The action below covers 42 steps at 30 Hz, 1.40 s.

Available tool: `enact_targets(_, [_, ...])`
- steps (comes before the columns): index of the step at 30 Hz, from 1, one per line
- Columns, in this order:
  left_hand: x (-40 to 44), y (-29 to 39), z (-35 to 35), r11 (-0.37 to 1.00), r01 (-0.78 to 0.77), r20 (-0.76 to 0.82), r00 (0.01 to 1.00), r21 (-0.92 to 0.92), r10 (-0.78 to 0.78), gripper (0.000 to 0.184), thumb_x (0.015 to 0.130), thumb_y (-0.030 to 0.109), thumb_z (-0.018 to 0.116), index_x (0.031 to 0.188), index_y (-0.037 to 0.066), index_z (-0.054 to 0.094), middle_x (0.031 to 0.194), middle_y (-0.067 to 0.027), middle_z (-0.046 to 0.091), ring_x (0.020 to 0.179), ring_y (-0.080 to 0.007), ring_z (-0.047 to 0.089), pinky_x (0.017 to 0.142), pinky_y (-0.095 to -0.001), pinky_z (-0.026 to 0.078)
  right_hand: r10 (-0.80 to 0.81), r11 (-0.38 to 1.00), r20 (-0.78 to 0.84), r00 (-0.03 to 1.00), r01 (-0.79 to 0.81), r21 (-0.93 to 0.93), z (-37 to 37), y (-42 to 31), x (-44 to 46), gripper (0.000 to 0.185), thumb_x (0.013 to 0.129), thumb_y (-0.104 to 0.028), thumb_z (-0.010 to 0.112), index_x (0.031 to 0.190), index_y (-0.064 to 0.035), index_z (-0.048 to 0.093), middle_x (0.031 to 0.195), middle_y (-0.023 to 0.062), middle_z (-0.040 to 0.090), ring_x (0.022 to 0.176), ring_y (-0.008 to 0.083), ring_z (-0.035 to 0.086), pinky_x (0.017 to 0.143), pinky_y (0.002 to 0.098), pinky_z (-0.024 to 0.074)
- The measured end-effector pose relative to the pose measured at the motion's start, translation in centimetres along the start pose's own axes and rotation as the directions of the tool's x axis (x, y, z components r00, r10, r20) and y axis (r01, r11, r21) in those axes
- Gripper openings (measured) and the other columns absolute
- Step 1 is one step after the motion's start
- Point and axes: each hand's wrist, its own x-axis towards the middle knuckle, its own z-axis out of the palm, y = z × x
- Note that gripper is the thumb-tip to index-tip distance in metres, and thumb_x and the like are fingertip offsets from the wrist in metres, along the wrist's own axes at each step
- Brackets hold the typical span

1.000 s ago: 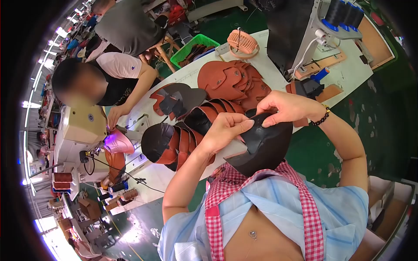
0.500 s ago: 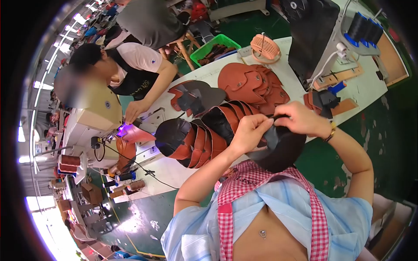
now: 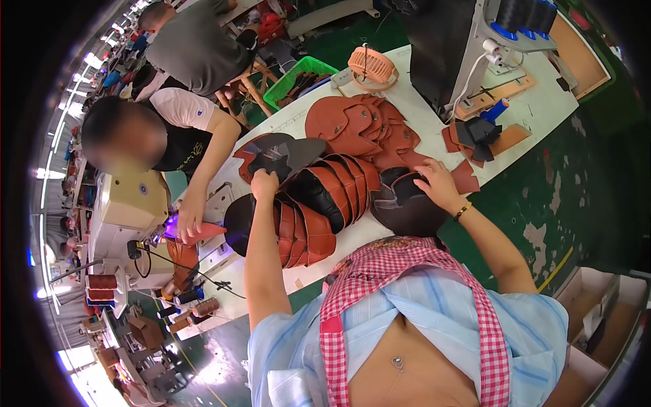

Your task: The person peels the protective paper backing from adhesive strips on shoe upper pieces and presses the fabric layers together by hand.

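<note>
Left hand (image 3: 264,183) bunched at the small black pieces (image 3: 277,160) (grip hidden, cannot tell). Right hand (image 3: 441,188), thumb and fingers apart, at the dark upper (image 3: 408,218) by the table's (image 3: 542,108) near edge. Light, even pressure should avoid creases. Stacked brown uppers (image 3: 347,191) crowd between hands; fan (image 3: 371,66) beyond.

Apron (image 3: 386,268): red-pink and white gingham, dark markings on bib, two shoulder straps (image 3: 494,339), plain pinkish tab on the left one. Shirt (image 3: 434,302): pale blue, darker blue stripes, short sleeves outside the apron straps. Pendant (image 3: 397,363): silver-toned, fine chain, between the apron straps. Bracelet (image 3: 463,210): dark and gold-toned, beyond the apron bib, by the right hand (image 3: 437,186).
</note>
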Motion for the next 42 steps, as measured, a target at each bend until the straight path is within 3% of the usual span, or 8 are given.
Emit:
enact_targets(4, [-7.2,9.2,-6.9,0.819,-0.561,-0.454,0.765,-0.121,0.457,0.028,0.077,0.006,0.061,0.105,0.000,0.060,0.103,-0.0162,0.063,0.097,-0.0331,0.059,0.085,-0.0430,0.046,-0.151,0.975,-0.018,0.988,0.152,0.161,-1.2,-0.8,-0.5,0.022,0.077,-0.012,0.068,0.092,-0.0048,0.053,0.101,0.0111,0.058,0.090,0.0312,0.056,0.078,0.0384,0.0446])
enact_targets(6, [-13.4,15.0,-9.5,0.557,-0.718,-0.324,0.690,-0.417,0.647,0.028,0.073,0.004,0.065,0.100,0.003,0.061,0.092,-0.0163,0.064,0.088,-0.0315,0.062,0.078,-0.0409,0.049,0.017,0.929,0.308,0.951,-0.129,0.348,-3.7,-1.9,1.0,0.018,0.080,-0.010,0.066,0.091,-0.0043,0.052,0.095,0.0111,0.059,0.083,0.0288,0.058,0.073,0.0362,0.0458])
enact_targets(9, [-19.4,20.0,-9.2,0.287,-0.935,-0.294,0.339,-0.207,0.894,0.042,0.072,0.021,0.074,0.109,0.004,0.062,0.118,-0.0134,0.059,0.106,-0.0328,0.057,0.089,-0.0399,0.048,0.045,0.738,0.578,0.815,-0.417,0.531,-7.0,-3.4,4.1,0.017,0.086,-0.008,0.061,0.099,-0.0012,0.053,0.090,0.0078,0.062,0.077,0.0148,0.061,0.067,0.0271,0.0474])
enact_targets(15, [-18.9,21.7,-8.6,0.352,-0.894,-0.303,0.429,-0.276,0.851,0.045,0.073,0.021,0.073,0.113,0.004,0.061,0.126,-0.0150,0.054,0.114,-0.0358,0.052,0.091,-0.0421,0.047,-0.060,0.295,0.580,0.812,-0.541,0.788,-11.4,-6.1,6.0,0.050,0.080,-0.004,0.069,0.124,-0.0010,0.045,0.104,0.0068,0.060,0.093,0.0099,0.058,0.079,0.0228,0.0478])
enact_targets(25, [-20.0,21.3,-12.3,0.200,-0.953,-0.070,0.189,0.227,0.979,0.039,0.079,0.016,0.062,0.107,-0.011,0.058,0.112,-0.0258,0.058,0.104,-0.0351,0.059,0.093,-0.0413,0.045,-0.214,0.486,0.610,0.763,-0.459,0.744,-12.7,-8.5,5.6,0.088,0.065,0.005,0.074,0.139,-0.0099,0.030,0.112,0.0041,0.054,0.090,0.0099,0.053,0.076,0.0248,0.0467])
enact_targets(31, [-20.4,20.7,-11.6,0.342,-0.831,-0.113,0.429,-0.439,0.896,0.020,0.077,0.005,0.061,0.094,-0.005,0.058,0.088,-0.0194,0.063,0.079,-0.0333,0.063,0.072,-0.0389,0.052,-0.277,0.618,0.547,0.790,-0.290,0.731,-12.3,-9.0,4.2,0.082,0.067,0.007,0.063,0.140,-0.0105,0.029,0.095,0.0020,0.054,0.082,0.0089,0.051,0.070,0.0237,0.0441])
enact_targets(41, [-20.3,21.2,-13.5,0.378,-0.741,-0.317,0.609,-0.555,0.727,0.008,0.088,0.004,0.054,0.093,-0.002,0.057,0.078,-0.0205,0.060,0.066,-0.0376,0.059,0.060,-0.0388,0.048,-0.087,0.486,0.427,0.900,-0.336,0.807,-13.3,-10.6,3.1,0.054,0.079,-0.002,0.063,0.129,-0.0018,0.041,0.105,0.0071,0.060,0.082,0.0067,0.057,0.070,0.0229,0.0471])
enact_targets(42, [-19.7,20.9,-14.2,0.506,-0.602,-0.177,0.733,-0.617,0.657,0.012,0.092,0.007,0.051,0.096,-0.002,0.057,0.074,-0.0185,0.059,0.058,-0.0276,0.057,0.056,-0.0324,0.046,-0.093,0.488,0.428,0.899,-0.334,0.806,-13.8,-11.2,3.0,0.053,0.079,-0.002,0.063,0.128,-0.0019,0.042,0.104,0.0067,0.060,0.081,0.0062,0.057,0.070,0.0227,0.0470])
